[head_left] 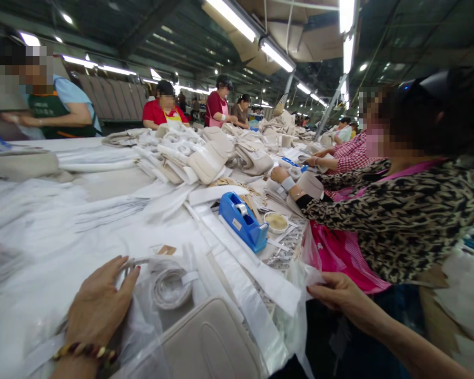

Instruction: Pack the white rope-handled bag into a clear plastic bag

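A beige bag (211, 345) lies in front of me at the bottom of the view, partly covered by clear plastic. Beside it sits a coiled beige strap (170, 288) with a white band on its side. My left hand (100, 297), with a beaded bracelet at the wrist, curls round a looped part of the strap and the thin plastic by it. Between the thumb and fingers of my right hand (337, 295) is pinched the edge of a clear plastic bag (298, 310), which hangs down over the table's edge.
A blue tape dispenser (243, 221) and a round tape roll (276, 222) stand ahead. White paper strips (248, 263) cross the table. Beige bags (209, 158) are heaped farther back. A co-worker in a patterned top (395, 216) works close on my right; others stand round the table.
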A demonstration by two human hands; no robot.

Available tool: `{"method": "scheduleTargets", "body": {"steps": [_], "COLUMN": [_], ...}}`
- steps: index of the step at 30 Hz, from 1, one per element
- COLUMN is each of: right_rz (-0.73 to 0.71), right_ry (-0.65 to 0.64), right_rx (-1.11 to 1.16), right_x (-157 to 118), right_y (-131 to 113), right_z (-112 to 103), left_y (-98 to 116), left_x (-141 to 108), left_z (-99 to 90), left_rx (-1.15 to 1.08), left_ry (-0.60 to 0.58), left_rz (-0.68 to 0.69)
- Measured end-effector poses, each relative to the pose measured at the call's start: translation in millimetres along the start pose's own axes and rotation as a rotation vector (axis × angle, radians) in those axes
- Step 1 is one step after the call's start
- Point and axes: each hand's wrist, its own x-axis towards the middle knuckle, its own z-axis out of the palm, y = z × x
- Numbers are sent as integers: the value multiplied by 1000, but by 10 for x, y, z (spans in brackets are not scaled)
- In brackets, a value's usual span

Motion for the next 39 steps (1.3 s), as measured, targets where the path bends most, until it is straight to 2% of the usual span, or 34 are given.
{"method": "scheduleTargets", "body": {"steps": [3, 6, 8, 11, 13, 15, 17, 20, 25, 29, 31, 35, 39], "right_rz": [-169, -251, -251, -170, -123, -131, -162, -180, -159, -133, -122, -63, -10], "right_ry": [69, 14, -81, -247, -324, -359, -347, -316, -298, -344, -330, -213, -244], "right_rx": [-26, 96, 267, 521, 620, 604, 508, 340, 161, 218, 356, 645, 672], "right_x": [-13, 15, 55, 139, 218, 326, 449, 591, 634, 631, 649, 692, 677], "right_y": [-301, -671, -928, -1274, -1420, -1455, -1386, -1199, -1036, -1069, -1110, -1192, -1184], "right_z": [52, 268, 536, 1089, 1492, 1857, 2135, 2365, 2440, 2338, 2229, 1996, 1947], "left_y": [24, 105, 145, 132, 85, 30, -15, -46, -37, -60, -61, -42, -49], "left_x": [-54, -127, -157, -152, -137, -129, -125, -124, -142, -165, -177, -184, -180], "left_z": [4, -48, -83, -110, -120, -131, -142, -170, -272, -302, -267, -167, -167], "left_rx": [-75, -281, -516, -657, -724, -821, -920, -1040, -1141, -1142, -1077, -830, -601], "left_ry": [123, 203, 175, 143, 143, 142, 138, 99, 32, 58, -10, -240, -355], "left_rz": [86, 66, -55, -169, -222, -277, -317, -321, -296, -255, -169, 94, 316]}}
